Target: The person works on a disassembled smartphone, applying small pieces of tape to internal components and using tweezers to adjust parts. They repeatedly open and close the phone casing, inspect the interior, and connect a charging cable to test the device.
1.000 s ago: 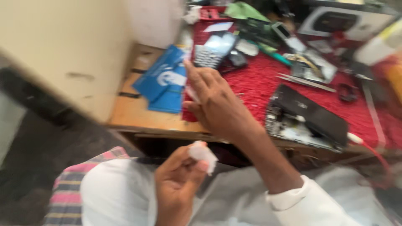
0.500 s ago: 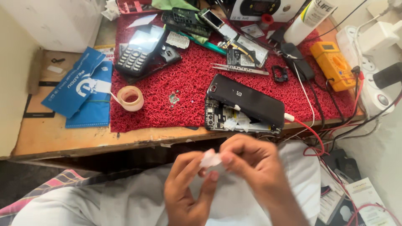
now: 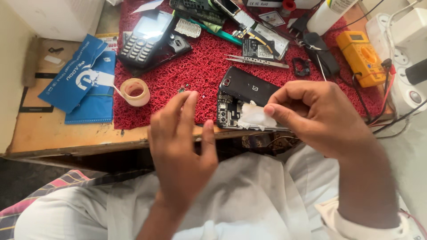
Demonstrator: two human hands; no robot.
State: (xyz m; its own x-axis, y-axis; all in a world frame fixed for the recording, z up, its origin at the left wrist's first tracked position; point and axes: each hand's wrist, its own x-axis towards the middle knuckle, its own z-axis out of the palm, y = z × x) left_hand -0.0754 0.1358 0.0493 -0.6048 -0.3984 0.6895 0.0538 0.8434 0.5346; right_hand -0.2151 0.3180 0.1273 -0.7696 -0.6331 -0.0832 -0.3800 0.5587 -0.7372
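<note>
My right hand (image 3: 320, 118) pinches a small white wad of tissue (image 3: 254, 116) between thumb and fingers. It holds the wad just over the near edge of a dismantled black smartphone (image 3: 242, 95) lying on the red mat (image 3: 195, 71). The phone's back cover is shifted and its inner board shows. My left hand (image 3: 182, 138) hovers in front of the table edge with fingers spread, holding nothing. White trousers over my lap fill the lower part of the view.
A roll of clear tape (image 3: 134, 91) sits at the mat's left edge, blue pouches (image 3: 80, 80) beside it. A keypad phone (image 3: 144, 38), tweezers (image 3: 255, 61), a battery (image 3: 258, 48), a yellow multimeter (image 3: 361, 55) and a white power strip (image 3: 404, 58) crowd the bench.
Both hands held the wad together low over my lap; now the right hand alone carries it up to the phone, and the left hand has let go and opened.
</note>
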